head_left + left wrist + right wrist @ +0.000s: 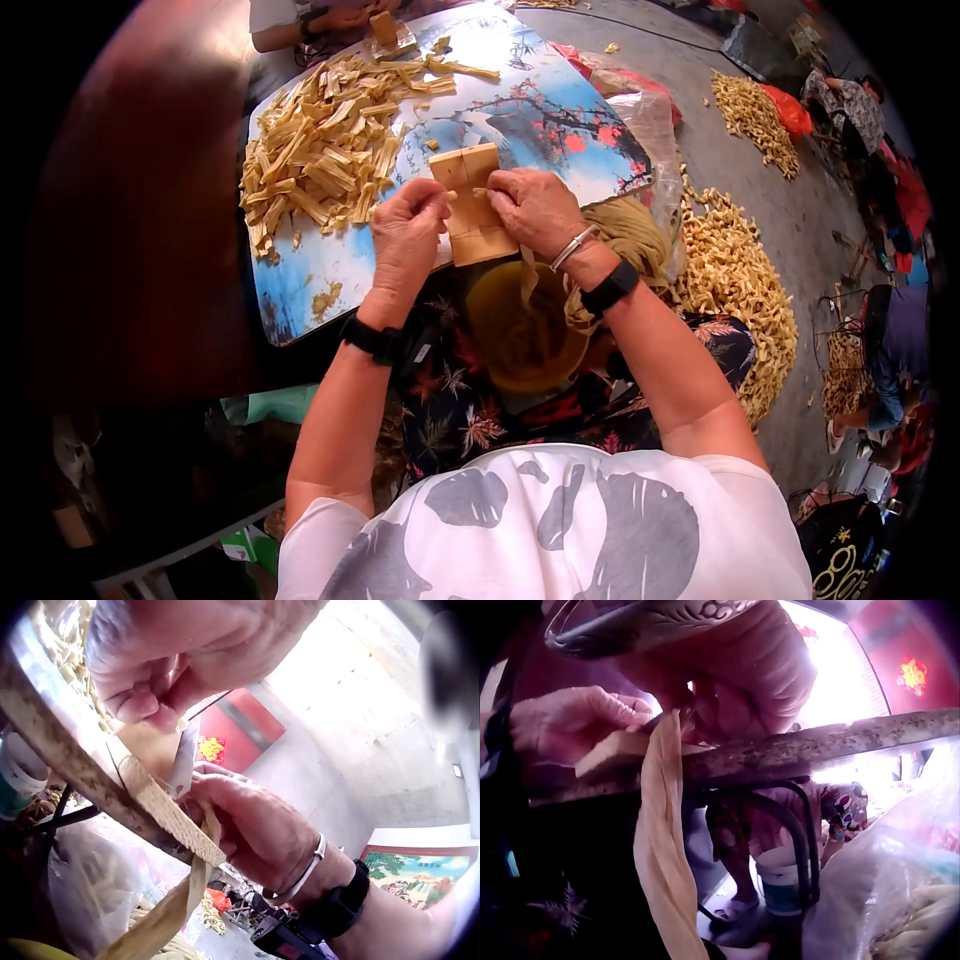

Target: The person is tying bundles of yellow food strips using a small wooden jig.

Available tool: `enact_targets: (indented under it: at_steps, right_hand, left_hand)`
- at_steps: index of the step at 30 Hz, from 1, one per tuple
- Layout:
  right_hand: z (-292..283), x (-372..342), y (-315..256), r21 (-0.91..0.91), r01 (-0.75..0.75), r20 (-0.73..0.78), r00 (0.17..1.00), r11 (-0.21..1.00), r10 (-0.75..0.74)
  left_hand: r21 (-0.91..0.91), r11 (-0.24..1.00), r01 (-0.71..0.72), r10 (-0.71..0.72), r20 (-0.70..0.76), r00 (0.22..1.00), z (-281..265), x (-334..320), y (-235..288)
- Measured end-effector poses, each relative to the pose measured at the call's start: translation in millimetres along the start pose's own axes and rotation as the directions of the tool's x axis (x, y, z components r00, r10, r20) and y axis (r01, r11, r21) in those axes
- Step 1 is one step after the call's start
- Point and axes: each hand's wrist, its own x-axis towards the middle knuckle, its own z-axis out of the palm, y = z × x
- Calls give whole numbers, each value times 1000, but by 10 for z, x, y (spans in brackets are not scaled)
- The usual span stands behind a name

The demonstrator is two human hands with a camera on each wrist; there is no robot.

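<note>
Flanking wood (480,242), hands (408,235) (540,212) curl (right grips creased strip (660,840)).

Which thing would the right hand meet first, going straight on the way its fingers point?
The right hand would likely meet the left hand, facing it over the wooden block; a thin blade-like plate, seemingly pinched by both, spans the gap. Depth is unclear.

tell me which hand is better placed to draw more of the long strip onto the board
Right, probably: the right hand is where the long strip reaches the wooden board, near the looped strips. The left hand is on the board's far side.
</note>
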Motion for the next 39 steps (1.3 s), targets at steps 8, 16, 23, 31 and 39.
enact_targets:
  at_steps: [8, 16, 23, 31, 39]
  right_hand:
    - [-553, -390, -292, 761, -589, 553, 808, 272, 202]
    - [-537, -527, -423, 878, -412, 383, 910, 244, 156]
    - [-494, -514, -388, 725, -375, 334, 925, 578, 181]
    - [-351, -500, -306, 772, -276, 138, 952, 572, 274]
    - [-360, -634, -535, 656, -203, -67, 944, 727, 324]
  left_hand:
    - [414, 845, -339, 430, -149, 891, -499, -35, 263]
    - [-306, 900, 309, -181, 384, 906, -5, -806, 263]
    - [-2, 989, 147, -140, 305, 942, -71, -637, 337]
    - [-100, 981, 166, -122, 342, 932, 13, -621, 334]
    - [-159, 977, -144, 175, 205, 963, 362, -761, 214]
